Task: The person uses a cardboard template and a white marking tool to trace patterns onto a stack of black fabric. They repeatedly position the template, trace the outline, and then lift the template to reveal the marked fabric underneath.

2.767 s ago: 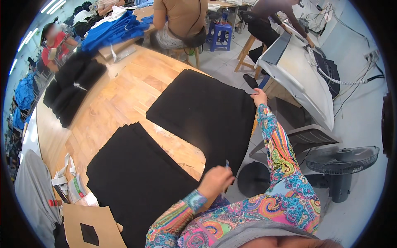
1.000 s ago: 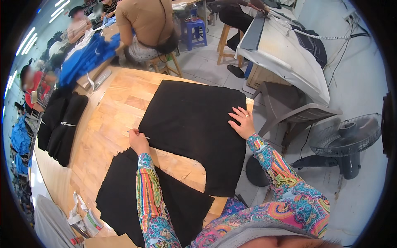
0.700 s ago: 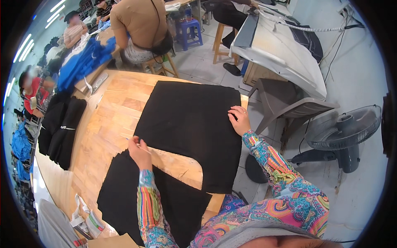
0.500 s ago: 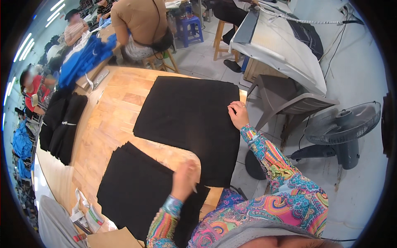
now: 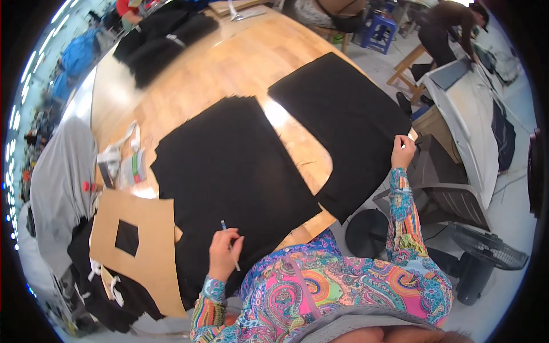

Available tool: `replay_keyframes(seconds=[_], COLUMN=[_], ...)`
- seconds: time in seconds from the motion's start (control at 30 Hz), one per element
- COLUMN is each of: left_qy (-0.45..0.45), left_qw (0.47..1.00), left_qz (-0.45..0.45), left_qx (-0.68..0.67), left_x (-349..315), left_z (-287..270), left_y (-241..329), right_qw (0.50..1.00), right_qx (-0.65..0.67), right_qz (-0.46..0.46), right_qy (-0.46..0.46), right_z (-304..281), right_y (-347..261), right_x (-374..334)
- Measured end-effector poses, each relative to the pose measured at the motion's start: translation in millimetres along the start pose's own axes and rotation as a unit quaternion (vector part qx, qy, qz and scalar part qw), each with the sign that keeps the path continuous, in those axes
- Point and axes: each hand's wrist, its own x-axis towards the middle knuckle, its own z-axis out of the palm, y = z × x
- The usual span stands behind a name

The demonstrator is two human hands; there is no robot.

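Two stacks or pieces of black fabric lie flat on the wooden table. My left hand (image 5: 224, 254) grips a slim white pen-like stick (image 5: 235, 262) with a dark blue end, above the lower edge of the left black fabric piece (image 5: 229, 154). At the outer edge of the right black fabric piece (image 5: 349, 120) is my right hand (image 5: 404, 152), its fingers curled together. What sits between those fingers is too small to make out. A brown cardboard template (image 5: 154, 246) with a square cut-out lies to the left of my left hand.
Dark fabric bundles (image 5: 171, 40) lie at the far left of the wooden table (image 5: 251, 43). White straps (image 5: 123, 148) rest near a grey draped cloth (image 5: 66, 188). To the right stand a grey plastic chair (image 5: 452, 200) and a fan (image 5: 486, 246). Another person (image 5: 449, 31) bends over a white-covered table.
The view has swung left and down, bringing the cardboard template into full sight. My left hand has moved left from the gap between the fabric pieces. My right hand remains at the right piece's edge.
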Motion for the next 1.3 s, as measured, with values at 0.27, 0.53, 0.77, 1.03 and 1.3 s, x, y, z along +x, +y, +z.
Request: replay_keyframes(seconds=[0.27, 0.53, 0.77, 1.03, 1.3], left_qy=[-0.002, 0.003, 0.029, 0.424, 0.528], left_qw=[0.991, 0.989, 0.997, 0.710, 0.754], left_qz=[-0.030, 0.009, -0.005, -0.409, -0.391], left_qx=[0.132, 0.144, 0.075, 0.386, 0.013], left_x=[-70, -82, -77, -77, -135], left_z=[-38, -36, -54, -232, -293], left_y=[-32, -43, -44, -170, -250], right_qw=[0.911, 0.791, 0.828, 0.849, 0.819], right_qx=[0.250, 0.249, 0.221, 0.229, 0.300], right_qz=[-0.121, -0.307, -0.291, -0.271, -0.303], right_qy=[-0.304, -0.467, -0.425, -0.393, -0.383], right_z=[-33, -67, -70, -73, -96], right_y=[-172, -202, -198, -192, -202], right_x=[-83, -154, -170, -177, -194])
